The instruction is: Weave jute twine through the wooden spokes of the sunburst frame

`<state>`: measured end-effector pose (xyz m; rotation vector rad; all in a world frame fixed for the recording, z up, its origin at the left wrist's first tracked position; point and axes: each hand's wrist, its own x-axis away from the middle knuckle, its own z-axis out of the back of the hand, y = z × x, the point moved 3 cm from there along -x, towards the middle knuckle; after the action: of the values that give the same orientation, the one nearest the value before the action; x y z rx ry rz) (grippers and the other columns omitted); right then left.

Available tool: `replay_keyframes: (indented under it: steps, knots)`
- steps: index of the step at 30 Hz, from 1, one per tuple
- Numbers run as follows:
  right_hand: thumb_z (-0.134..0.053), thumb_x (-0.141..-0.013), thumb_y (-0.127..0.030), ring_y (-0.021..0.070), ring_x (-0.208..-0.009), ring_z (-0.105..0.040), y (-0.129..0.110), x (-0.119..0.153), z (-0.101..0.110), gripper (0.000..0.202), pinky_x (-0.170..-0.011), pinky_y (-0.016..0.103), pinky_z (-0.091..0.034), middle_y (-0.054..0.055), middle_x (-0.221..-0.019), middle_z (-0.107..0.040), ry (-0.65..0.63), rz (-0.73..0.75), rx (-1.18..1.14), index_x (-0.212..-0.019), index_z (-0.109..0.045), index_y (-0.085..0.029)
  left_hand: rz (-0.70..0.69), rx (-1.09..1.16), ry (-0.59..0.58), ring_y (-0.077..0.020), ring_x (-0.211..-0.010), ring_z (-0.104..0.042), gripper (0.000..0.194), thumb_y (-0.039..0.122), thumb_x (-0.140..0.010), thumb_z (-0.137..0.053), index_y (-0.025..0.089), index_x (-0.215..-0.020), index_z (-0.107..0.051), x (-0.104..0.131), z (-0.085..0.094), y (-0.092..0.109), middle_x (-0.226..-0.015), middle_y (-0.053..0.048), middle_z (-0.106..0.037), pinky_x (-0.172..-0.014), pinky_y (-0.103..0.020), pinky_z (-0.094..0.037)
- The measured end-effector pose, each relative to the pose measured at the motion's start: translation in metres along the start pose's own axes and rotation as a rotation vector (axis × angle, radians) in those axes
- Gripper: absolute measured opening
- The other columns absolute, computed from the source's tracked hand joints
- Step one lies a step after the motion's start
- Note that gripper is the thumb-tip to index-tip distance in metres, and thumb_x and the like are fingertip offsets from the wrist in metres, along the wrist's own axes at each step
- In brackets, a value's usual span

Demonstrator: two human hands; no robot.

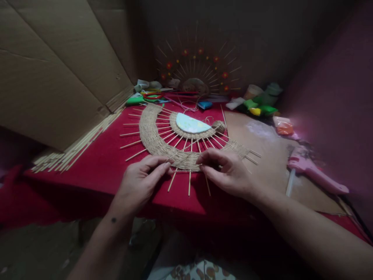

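A half-round fan-like frame of thin wooden sticks lies on the red cloth, with a wide woven twine band (149,130) running around it. At its centre sits a pale blue half-disc (190,123) edged with twine. My left hand (147,175) pinches thin twine (186,147) at the band's near edge; the strand crosses the sticks towards a small twine ball (219,126). To the right, my right hand (225,169) has thumb and forefinger closed at the same edge of the band. Its fingertips partly hide what they grip. Bare stick ends (189,184) stick out between my hands.
Loose sticks (75,146) lie left beside a cardboard wall (58,58). A pink glue gun (316,171) rests on a cardboard sheet (262,155) at right. Scissors (153,95) and coloured packets (266,109) line the back, before a flower-decorated fan piece (195,83).
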<state>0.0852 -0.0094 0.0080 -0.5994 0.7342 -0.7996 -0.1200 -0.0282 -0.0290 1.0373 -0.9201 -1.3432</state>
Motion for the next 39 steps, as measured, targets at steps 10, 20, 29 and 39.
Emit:
replay_keyframes:
  steps: [10,20,29,39]
  knots:
    - [-0.037,-0.095,-0.019,0.0162,-0.071,-0.049,-0.024,0.015,-0.029,0.024,-0.059,0.031,-0.034,0.005,-0.083,-0.058,-0.409,0.617,0.799,-0.089,-0.06,-0.018,-0.012,-0.032,0.034,-0.0181,-0.077,-0.068,0.027,0.039,-0.079,-0.064,0.018,-0.095,-0.07,0.001,0.001,0.004,-0.077,-0.004,-0.073,-0.068,-0.025,-0.053]
    - [-0.037,-0.095,-0.02,0.021,-0.08,-0.048,-0.035,0.011,-0.03,0.019,-0.066,0.036,-0.036,0.006,-0.091,-0.057,-0.549,0.664,0.881,-0.095,-0.056,-0.019,-0.003,0.012,0.016,-0.0167,-0.074,-0.067,0.025,0.037,-0.079,-0.064,0.017,-0.095,-0.07,0.001,0.0,0.001,-0.079,-0.004,-0.073,-0.062,-0.022,-0.051]
    - [-0.034,-0.096,-0.017,0.0189,-0.077,-0.047,-0.032,0.006,-0.03,0.023,-0.069,0.035,-0.036,0.005,-0.088,-0.058,-0.534,0.757,0.849,-0.091,-0.056,-0.018,-0.063,-0.026,0.033,-0.017,-0.075,-0.066,0.022,0.034,-0.081,-0.062,0.017,-0.093,-0.07,0.003,0.001,0.007,-0.078,-0.004,-0.072,-0.069,-0.026,-0.053]
    - [-0.036,-0.094,-0.013,0.0221,-0.087,-0.055,-0.023,0.01,-0.031,0.024,-0.075,0.038,-0.041,0.014,-0.095,-0.064,-0.256,0.74,0.857,-0.09,-0.06,-0.015,-0.394,-0.146,0.16,-0.0134,-0.09,-0.06,0.013,0.017,-0.085,-0.059,0.022,-0.092,-0.069,0.028,0.004,0.012,-0.09,0.0,-0.066,-0.081,-0.024,-0.05]
